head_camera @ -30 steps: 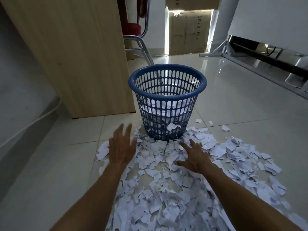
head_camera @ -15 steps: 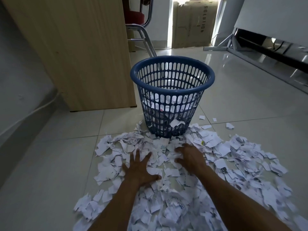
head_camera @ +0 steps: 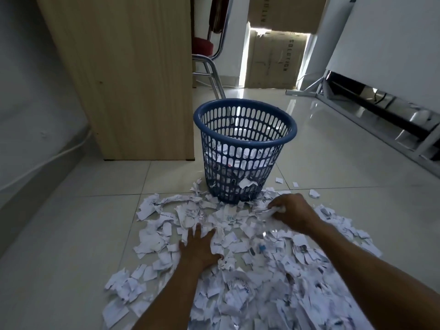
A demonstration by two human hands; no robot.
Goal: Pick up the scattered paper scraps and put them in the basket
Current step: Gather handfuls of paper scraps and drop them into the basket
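Before the slotted blue basket (head_camera: pixel 245 148), right hand (head_camera: pixel 294 211) clutches crumpled paper scraps (head_camera: pixel 269 210).

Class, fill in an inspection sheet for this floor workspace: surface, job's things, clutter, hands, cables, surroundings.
Surface: glossy tiled floor.
Job's things: blue basket upright, partly filled; paper scraps spread in front of it.
Clutter: nothing seen besides the scraps.
Hands: left hand flat on scraps; right hand closed on scraps.
Cables: white cable along the left wall.
Surroundings: wooden panel, chair, cardboard box.
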